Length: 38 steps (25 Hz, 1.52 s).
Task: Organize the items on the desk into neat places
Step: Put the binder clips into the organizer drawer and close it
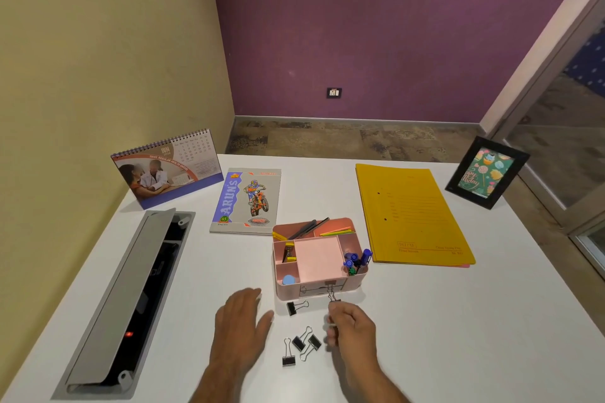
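Observation:
A pink desk organiser (pixel 327 291) stands mid-desk, with pens, pencils and small items in its compartments. My right hand (pixel 350 324) hovers just in front of it, pinching a black binder clip (pixel 333 298) whose wire handles point up towards the organiser's front wall. My left hand (pixel 242 321) rests flat on the white desk (pixel 458 321), fingers spread, to the left of the organiser. One binder clip (pixel 292 307) lies between my hands near the organiser. Three more binder clips (pixel 301 347) lie in a loose group closer to me.
A desk calendar (pixel 167 170) stands at the back left, a notebook (pixel 245 203) lies beside it. A yellow file folder (pixel 412 216) lies right of the organiser, a black picture frame (pixel 487 173) behind it. An open cable tray (pixel 127 304) runs along the desk's left side.

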Each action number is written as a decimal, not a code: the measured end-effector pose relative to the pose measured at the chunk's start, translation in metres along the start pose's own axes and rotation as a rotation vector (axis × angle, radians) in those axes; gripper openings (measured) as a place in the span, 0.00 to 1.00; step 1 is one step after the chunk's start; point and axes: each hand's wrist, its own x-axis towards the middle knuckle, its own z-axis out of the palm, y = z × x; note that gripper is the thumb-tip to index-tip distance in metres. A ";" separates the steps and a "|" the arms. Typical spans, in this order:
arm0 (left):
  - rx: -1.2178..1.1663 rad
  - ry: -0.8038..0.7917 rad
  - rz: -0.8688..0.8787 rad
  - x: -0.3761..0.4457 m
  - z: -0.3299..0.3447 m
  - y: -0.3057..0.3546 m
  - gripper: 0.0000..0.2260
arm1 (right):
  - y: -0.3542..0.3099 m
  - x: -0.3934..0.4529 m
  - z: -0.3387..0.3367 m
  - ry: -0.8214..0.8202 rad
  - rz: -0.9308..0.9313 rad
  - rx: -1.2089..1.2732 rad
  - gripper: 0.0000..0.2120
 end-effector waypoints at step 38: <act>0.231 -0.280 -0.145 -0.008 0.023 -0.009 0.32 | 0.021 -0.003 0.004 -0.013 0.421 0.263 0.08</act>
